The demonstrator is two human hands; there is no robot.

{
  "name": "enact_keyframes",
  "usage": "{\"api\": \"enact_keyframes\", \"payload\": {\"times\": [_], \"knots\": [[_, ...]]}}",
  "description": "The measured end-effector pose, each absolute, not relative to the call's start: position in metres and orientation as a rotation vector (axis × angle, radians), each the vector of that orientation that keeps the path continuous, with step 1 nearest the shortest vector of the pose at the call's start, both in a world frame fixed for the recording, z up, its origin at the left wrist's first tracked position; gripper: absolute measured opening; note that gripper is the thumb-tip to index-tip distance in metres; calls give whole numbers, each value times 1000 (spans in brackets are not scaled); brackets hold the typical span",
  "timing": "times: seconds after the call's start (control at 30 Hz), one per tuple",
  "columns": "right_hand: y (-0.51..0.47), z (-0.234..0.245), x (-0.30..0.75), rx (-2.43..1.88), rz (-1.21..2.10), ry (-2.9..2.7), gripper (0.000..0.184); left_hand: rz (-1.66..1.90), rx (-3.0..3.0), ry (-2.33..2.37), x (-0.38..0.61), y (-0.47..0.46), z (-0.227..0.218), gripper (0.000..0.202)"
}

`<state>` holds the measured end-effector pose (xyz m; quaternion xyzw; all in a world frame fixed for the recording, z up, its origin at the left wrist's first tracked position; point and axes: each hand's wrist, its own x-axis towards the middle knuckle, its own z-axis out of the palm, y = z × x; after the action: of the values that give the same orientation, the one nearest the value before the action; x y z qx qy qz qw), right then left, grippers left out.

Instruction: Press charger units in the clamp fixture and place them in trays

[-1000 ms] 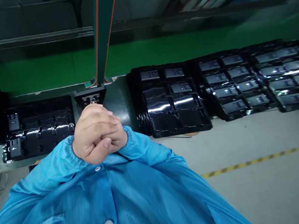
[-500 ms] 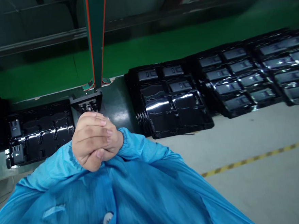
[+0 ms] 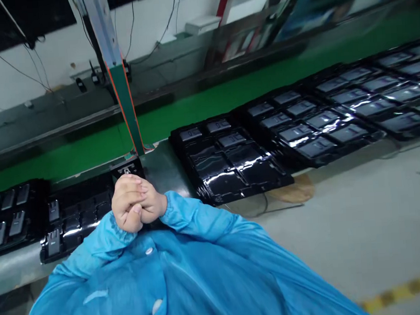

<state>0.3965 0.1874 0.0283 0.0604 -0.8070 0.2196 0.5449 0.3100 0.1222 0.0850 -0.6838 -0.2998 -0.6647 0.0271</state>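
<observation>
My left hand point(image 3: 126, 204) and my right hand point(image 3: 155, 205) are clasped together in front of my chest, both in blue sleeves. The left hand's fingers wrap over the right, which is curled and mostly hidden. Nothing shows between them. Just behind them a small black fixture point(image 3: 126, 169) sits at the foot of a green post point(image 3: 125, 106). A black moulded tray point(image 3: 75, 217) with a couple of grey parts lies left of the hands. Another glossy black tray point(image 3: 232, 168) lies to the right, with grey parts only in its back pockets.
More black trays point(image 3: 336, 115) filled with grey parts run off to the right along the bench edge. A further tray point(image 3: 6, 220) lies at far left. A green conveyor belt point(image 3: 199, 108) passes behind. Grey floor point(image 3: 361, 214) with a yellow striped line point(image 3: 402, 289) is on the right.
The view has tilted up and pulled back, so the wall and cables behind the belt now show. My hands stay clasped at my chest and look smaller.
</observation>
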Motion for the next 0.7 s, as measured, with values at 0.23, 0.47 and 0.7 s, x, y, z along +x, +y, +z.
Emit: {"api": "enact_keyframes", "payload": {"times": [0.23,0.47,0.7], "knots": [[191,27,394,178,456,-1949,40,-2193,-1980,-955,318,121,71,21],[196,27,395,213,382,-1904,33,-2126,-2075,-823,309,127,65,24],[179,57,401,54,439,-2016,38,-1988,-2155,-1180,287,105,60,42]]}}
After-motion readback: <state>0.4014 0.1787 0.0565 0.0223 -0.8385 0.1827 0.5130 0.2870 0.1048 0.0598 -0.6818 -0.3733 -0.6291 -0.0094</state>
